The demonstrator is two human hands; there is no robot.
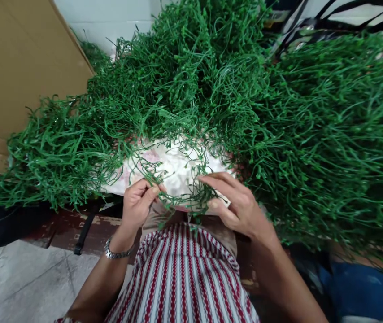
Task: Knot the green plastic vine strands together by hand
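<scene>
My left hand (138,202) is closed in a pinch on a thin green plastic stem (169,197), in front of my lap. To its right, my right hand (241,204) has its thumb and fingers apart, beside a loose tangle of green stems (194,199). It seems to grip nothing, though its fingertips are very near the stems. Under both hands lies a pale cloth (174,163) with pinkish patches and scattered stems. Great heaps of green plastic stems (198,76) rise behind it.
Another thick heap of stems (329,134) covers the right side. A large cardboard box (23,67) stands at the left. Dark bag straps (356,13) show at the back right. A worn brown wooden bench (67,229) lies below, and blue material (363,287) is at the lower right.
</scene>
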